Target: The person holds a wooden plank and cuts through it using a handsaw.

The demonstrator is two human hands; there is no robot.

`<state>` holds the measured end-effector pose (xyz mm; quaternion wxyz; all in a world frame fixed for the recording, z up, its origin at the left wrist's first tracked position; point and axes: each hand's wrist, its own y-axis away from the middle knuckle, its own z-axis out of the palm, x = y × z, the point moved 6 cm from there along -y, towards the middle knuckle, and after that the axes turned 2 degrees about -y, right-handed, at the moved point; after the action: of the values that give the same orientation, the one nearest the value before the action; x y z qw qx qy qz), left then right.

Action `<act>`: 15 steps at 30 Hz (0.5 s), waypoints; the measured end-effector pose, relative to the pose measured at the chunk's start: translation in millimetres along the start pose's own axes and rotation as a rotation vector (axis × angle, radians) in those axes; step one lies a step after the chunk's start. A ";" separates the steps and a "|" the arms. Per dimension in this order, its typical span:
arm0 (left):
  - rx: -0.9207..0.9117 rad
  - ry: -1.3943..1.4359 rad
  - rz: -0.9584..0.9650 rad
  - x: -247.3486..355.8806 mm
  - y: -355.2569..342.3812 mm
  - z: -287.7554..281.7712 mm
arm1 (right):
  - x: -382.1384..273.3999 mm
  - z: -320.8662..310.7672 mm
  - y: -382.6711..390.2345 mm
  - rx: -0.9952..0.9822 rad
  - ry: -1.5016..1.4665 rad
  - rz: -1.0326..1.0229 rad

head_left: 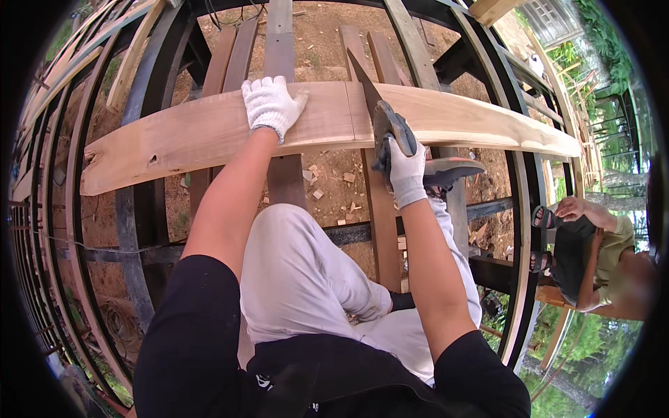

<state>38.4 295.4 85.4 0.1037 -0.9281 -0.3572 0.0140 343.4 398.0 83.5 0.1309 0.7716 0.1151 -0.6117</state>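
Note:
A long, pale wooden plank [202,129] lies crosswise over the dark beams in front of me. My left hand [273,106], in a white knit glove, presses on it left of the middle, with its fingers bent over the far edge and the thumb out to the side. My right hand [406,164], gloved too, is closed round the dark handle of a handsaw [367,82]. The saw's blade points away from me across the plank, just right of a thin line [351,111] running over the wood. How deep the teeth sit is hidden.
Brown boards [382,230] and black metal beams [334,233] form an open frame, with dirt and wood chips [318,194] below. My shoe [451,169] is by the plank's near edge. At right sits another person [589,254].

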 end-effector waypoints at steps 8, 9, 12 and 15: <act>0.005 0.010 -0.034 2.8 -2.9 -9.7 | 10.9 -106.2 197.5 -0.085 -0.118 -0.098; 0.007 0.006 -0.040 1.8 -1.0 -10.4 | 7.7 -109.0 202.7 -0.082 -0.054 -0.203; 0.019 0.012 -0.048 6.3 -1.6 -10.3 | 31.4 -57.6 109.3 -0.037 -0.270 0.096; 0.011 0.055 -0.027 22.3 -6.1 -5.1 | 37.2 -37.5 -0.1 0.037 -0.007 -0.125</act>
<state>51.5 313.7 92.7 0.1187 -0.9227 -0.3667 -0.0109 386.0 411.6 55.5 0.0785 0.7631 0.1514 -0.6234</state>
